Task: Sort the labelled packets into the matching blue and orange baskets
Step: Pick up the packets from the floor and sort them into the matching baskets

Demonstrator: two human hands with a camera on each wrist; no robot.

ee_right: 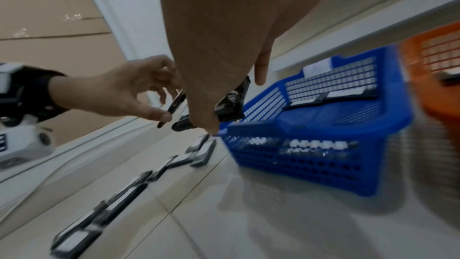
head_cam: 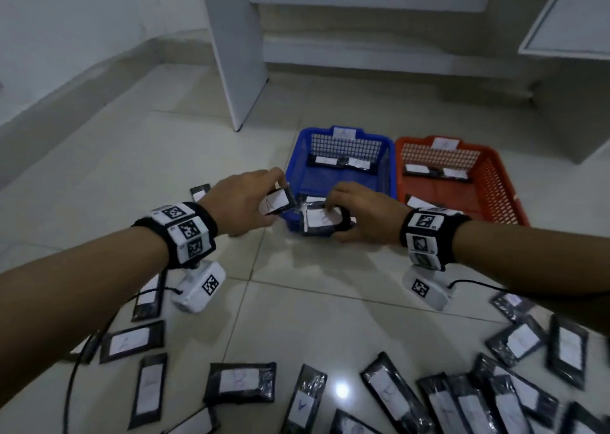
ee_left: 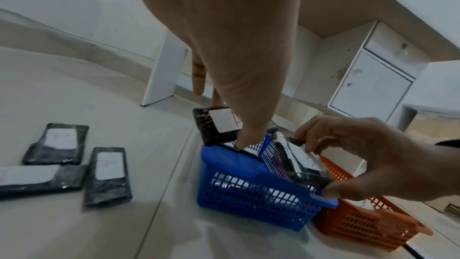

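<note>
Now each hand's fingers pinch one packet, left hand [head_cam: 238, 199], right hand [head_cam: 359, 217], over blue basket [head_cam: 343, 183].

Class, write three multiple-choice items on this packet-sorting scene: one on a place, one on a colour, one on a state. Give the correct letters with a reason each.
1. Where is the blue basket relative to the orange basket in the head view?
A. To its left, side by side
B. Stacked inside it
C. Far behind it

2. What colour is the wrapping of the packets on the floor?
A. Yellow
B. Black
C. Green

3. What is the left hand doing?
A. Lying flat on the floor
B. Holding a packet labelled A
C. Lifting the orange basket

Answers: 1 A, the two baskets stand next to each other; 2 B, each is black with a white label; 3 B, the fingers pinch that packet near the blue basket's rim.
</note>
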